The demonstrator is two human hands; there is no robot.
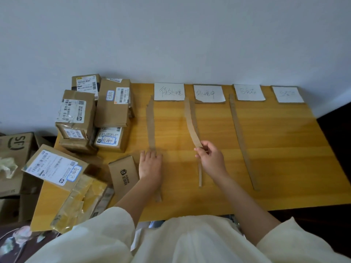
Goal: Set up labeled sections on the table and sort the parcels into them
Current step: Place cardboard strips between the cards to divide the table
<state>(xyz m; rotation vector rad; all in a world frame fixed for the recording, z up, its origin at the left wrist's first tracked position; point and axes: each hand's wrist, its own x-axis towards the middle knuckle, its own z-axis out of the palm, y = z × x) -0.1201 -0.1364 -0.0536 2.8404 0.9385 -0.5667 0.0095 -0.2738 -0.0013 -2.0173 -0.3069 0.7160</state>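
Several white paper labels with handwriting lie along the far edge of the wooden table [275, 141], among them the leftmost label [169, 91] and a second label [209, 93]. Cardboard strips divide the top into sections. My left hand [151, 166] rests flat on the near part of the left strip [151, 122]. My right hand [209, 158] pinches the near end of the middle strip [190, 122], lifted and curved above the table. A thin strip [200, 175] lies under that hand. A long right strip [241, 143] lies flat. Cardboard parcels [112, 103] are stacked at the table's left.
More parcels lie at the near left, including a labelled box [55, 168], a small brown box [123, 174] beside my left hand, and a taped yellow package [81, 202]. A large carton [15, 147] stands left of the table. A white wall stands behind the table.
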